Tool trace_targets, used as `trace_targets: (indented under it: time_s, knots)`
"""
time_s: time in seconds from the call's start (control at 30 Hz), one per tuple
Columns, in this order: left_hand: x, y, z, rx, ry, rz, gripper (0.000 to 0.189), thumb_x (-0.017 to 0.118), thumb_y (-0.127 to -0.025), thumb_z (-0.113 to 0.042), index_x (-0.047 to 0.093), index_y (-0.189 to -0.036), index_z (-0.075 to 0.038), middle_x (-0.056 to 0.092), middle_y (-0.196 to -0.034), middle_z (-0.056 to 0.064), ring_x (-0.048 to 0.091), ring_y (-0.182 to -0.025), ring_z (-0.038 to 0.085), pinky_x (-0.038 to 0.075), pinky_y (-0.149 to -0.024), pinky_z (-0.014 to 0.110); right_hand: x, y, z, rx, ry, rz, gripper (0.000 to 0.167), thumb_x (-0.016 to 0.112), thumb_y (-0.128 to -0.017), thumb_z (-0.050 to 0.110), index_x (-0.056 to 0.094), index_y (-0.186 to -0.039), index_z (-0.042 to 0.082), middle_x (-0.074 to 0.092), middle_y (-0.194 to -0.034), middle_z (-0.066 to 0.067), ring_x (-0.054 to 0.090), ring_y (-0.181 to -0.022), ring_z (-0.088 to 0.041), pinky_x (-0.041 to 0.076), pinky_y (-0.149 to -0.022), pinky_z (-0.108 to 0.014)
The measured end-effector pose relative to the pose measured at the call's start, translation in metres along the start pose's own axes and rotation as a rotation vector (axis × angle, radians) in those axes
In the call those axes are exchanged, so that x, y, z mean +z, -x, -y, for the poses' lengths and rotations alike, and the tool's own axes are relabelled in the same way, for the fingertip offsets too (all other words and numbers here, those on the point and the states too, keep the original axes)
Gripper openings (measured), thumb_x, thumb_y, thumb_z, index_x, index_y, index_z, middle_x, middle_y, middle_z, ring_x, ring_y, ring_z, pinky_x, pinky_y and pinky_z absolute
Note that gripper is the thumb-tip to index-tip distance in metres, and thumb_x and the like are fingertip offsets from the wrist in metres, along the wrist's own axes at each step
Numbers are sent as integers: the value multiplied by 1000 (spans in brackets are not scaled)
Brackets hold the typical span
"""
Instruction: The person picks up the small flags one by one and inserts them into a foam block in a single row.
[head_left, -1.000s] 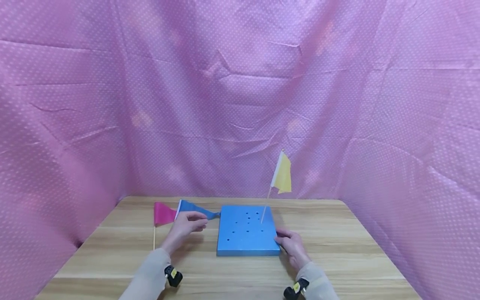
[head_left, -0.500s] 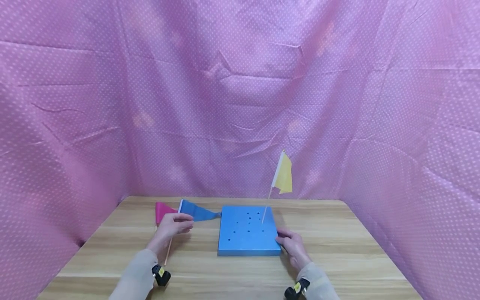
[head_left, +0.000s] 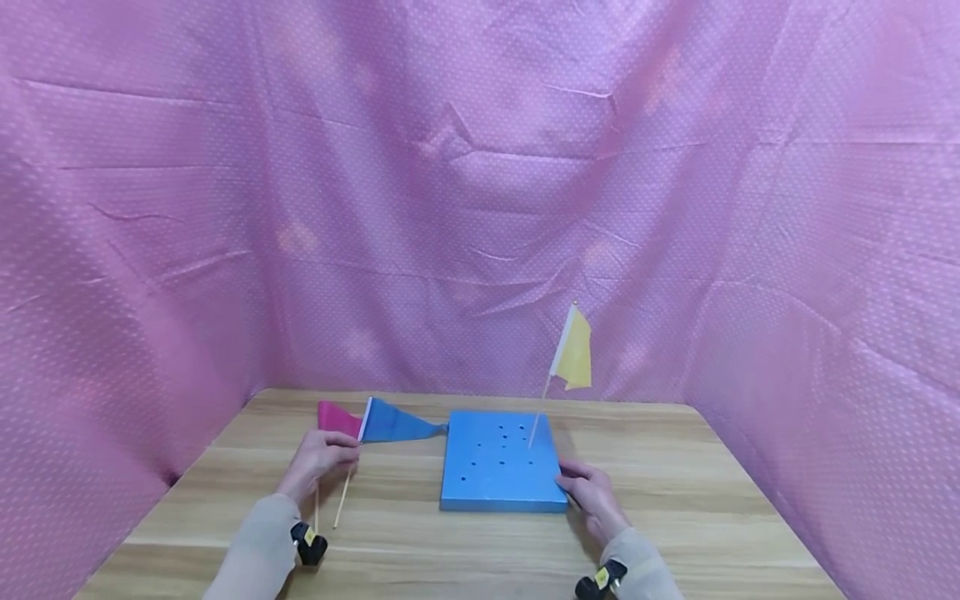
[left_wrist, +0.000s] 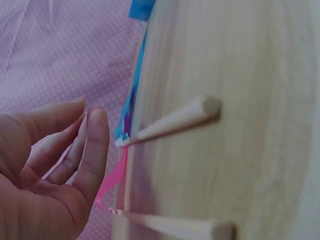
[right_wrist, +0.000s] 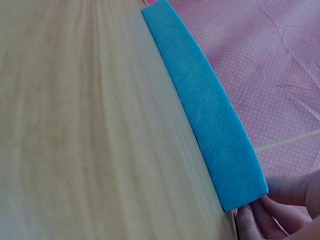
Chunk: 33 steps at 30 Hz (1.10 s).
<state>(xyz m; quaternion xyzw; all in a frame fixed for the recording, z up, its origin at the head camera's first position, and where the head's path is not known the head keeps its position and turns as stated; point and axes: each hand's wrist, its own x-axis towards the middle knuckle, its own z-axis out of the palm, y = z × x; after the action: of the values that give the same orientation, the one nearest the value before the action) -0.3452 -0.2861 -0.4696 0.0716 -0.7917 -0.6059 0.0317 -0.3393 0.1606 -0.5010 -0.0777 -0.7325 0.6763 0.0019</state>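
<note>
In the head view, my left hand [head_left: 321, 460] hovers by the sticks of a blue pennant flag [head_left: 396, 422] and a pink flag [head_left: 337, 419], both lying on the table. The left wrist view shows its fingers loosely bent, thumb near the fingertips, nothing between them; the blue flag's wooden stick [left_wrist: 175, 120] lies apart from it. My right hand [head_left: 596, 498] grips the right edge of a blue board [head_left: 495, 492] with several holes, thumb on top and fingers underneath at the corner [right_wrist: 245, 192]. A yellow flag [head_left: 573, 354] stands in the board, leaning right.
The wooden table [head_left: 420, 554] carries all these things. A pink dotted curtain [head_left: 480, 208] hangs behind and along both sides. The blue flag's tip reaches the board's left edge.
My left hand has moved left, from over the blue flag to beside the two sticks, uncovering the blue cloth. My right hand stays on the board. The view has shifted slightly.
</note>
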Motion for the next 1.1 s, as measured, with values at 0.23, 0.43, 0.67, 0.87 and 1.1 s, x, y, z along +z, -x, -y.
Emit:
trace_targets:
  time_s: [0.23,0.43,0.67,0.87,1.1]
  knots:
    - [-4,-1,3,-28,30,-5,32,66,-82,9,60,-112,20,67,-82,13,64,-67,14,59,-65,28,-2,0,0,1,4,6,44,67,-87,1,58,-129,-7,58,-132,-27,48,-130,-43,40,-110,-52]
    - [-6,-3,5,-20,-77,-20,30,67,-82,8,63,-110,17,68,-89,18,64,-70,15,59,-67,28,-3,0,0,9,16,1,44,67,-87,1,58,-129,-7,60,-130,-27,51,-127,-40,43,-107,-50]
    - [-6,-3,9,-2,-189,-45,30,70,-77,7,64,-105,16,68,-87,18,64,-68,16,59,-65,29,-2,1,4,16,43,8,43,67,-87,1,58,-129,-8,57,-133,-28,48,-130,-43,41,-109,-51]
    - [-5,-3,10,10,-222,-20,28,73,-74,7,64,-99,17,67,-86,18,64,-65,15,60,-64,30,1,3,8,18,29,-23,44,67,-85,-2,59,-128,-7,56,-134,-27,45,-131,-45,37,-111,-54]
    - [-3,-3,6,-4,-295,-31,27,75,-70,8,67,-95,13,68,-86,17,64,-64,16,59,-62,30,4,1,11,58,10,-31,49,61,-85,-8,56,-134,-3,53,-137,-27,46,-131,-42,37,-112,-54]
